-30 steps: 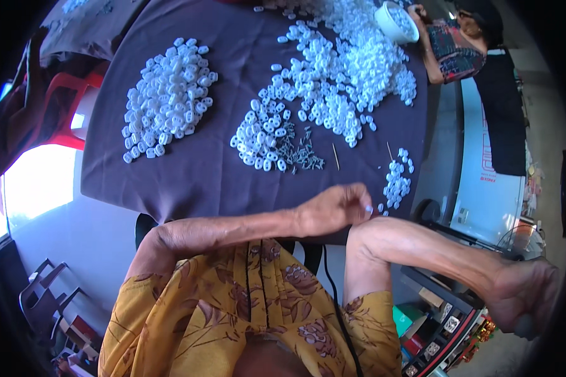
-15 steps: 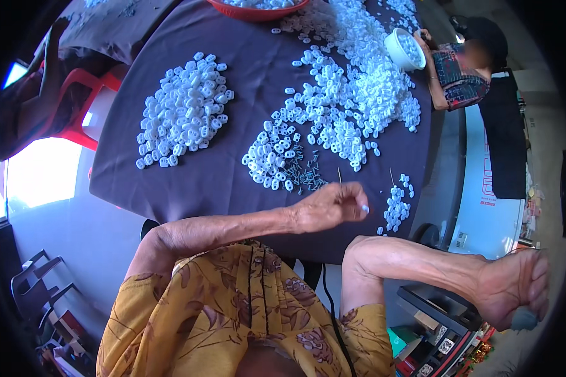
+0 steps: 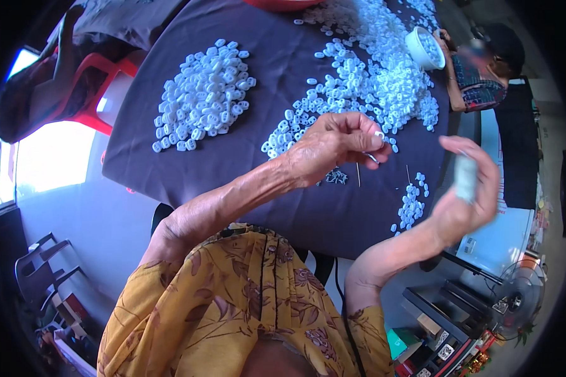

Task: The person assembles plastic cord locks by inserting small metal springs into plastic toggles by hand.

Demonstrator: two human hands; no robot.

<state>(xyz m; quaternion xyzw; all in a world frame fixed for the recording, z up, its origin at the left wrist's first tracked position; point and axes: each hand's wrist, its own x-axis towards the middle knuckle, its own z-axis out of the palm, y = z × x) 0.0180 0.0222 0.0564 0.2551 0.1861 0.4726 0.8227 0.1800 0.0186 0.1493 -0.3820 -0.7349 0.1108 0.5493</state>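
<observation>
The left hand [image 3: 330, 147] is pinching a small white piece [image 3: 379, 135] between its fingers [image 3: 363, 142], above the dark cloth-covered surface [image 3: 277, 53]. The right hand [image 3: 481, 188] is showing blurred at the right, with a pale wrap [image 3: 466, 179] covering one of its digits. A pile of white pieces [image 3: 201, 94] is lying at the left, while a larger heap [image 3: 390, 81] is spreading toward the far right, next to a white bowl [image 3: 425, 50]. Tiny dark pins [image 3: 338, 176] are lying near a thin stick [image 3: 358, 175]. A smaller cluster [image 3: 411, 206] is resting nearer the right forearm. Another person [image 3: 481, 78] is holding a hand close to the bowl.
</observation>
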